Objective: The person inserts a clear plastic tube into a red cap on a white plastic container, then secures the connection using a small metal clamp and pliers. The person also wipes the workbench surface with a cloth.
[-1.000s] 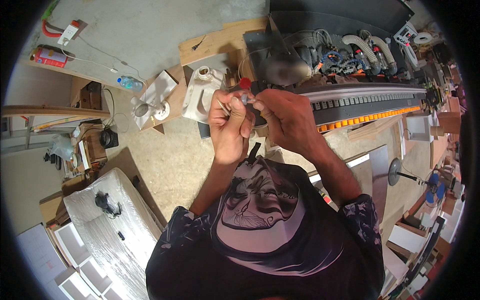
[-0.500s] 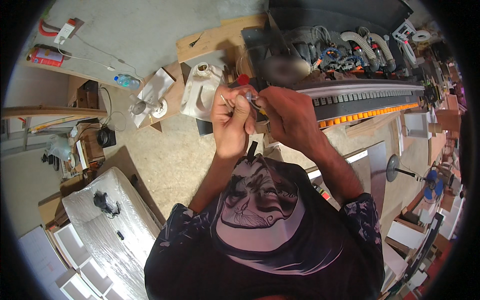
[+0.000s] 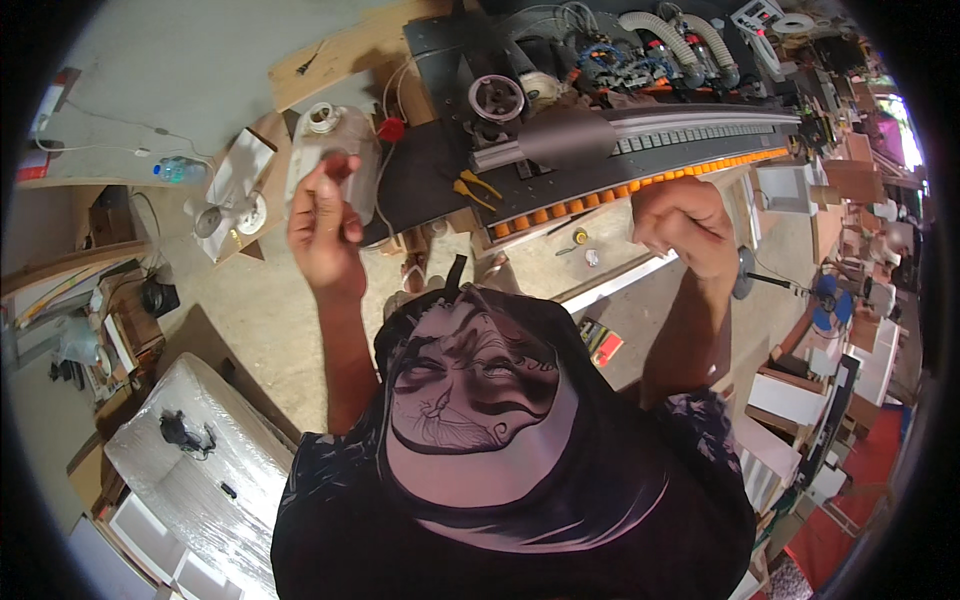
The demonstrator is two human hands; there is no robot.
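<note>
My left hand (image 3: 328,235) is raised at the left, in front of a white plastic jug (image 3: 362,150) with an open neck. Its fingers are curled and the thumb is pressed towards them; whatever they hold is too small or blurred to name. Far apart from it, my right hand (image 3: 685,225) is closed near the row of orange rollers (image 3: 600,197) on a long machine. What its fingers hold, if anything, is hidden. Between the hands, pliers with yellow handles (image 3: 476,190) lie on the machine's black top (image 3: 420,165).
A red round cap (image 3: 390,130) is beside the jug. The machine has a metal beam (image 3: 680,124), a handwheel (image 3: 497,98) and ribbed hoses (image 3: 655,35). A plastic-wrapped block (image 3: 200,450) stands at lower left. Below the rollers a yellow round item (image 3: 580,236) lies on the floor.
My hands were together at the centre, fingers meeting over a small thing. They have parted, left hand going left and right hand going right. The view has shifted, and the pliers now show fully.
</note>
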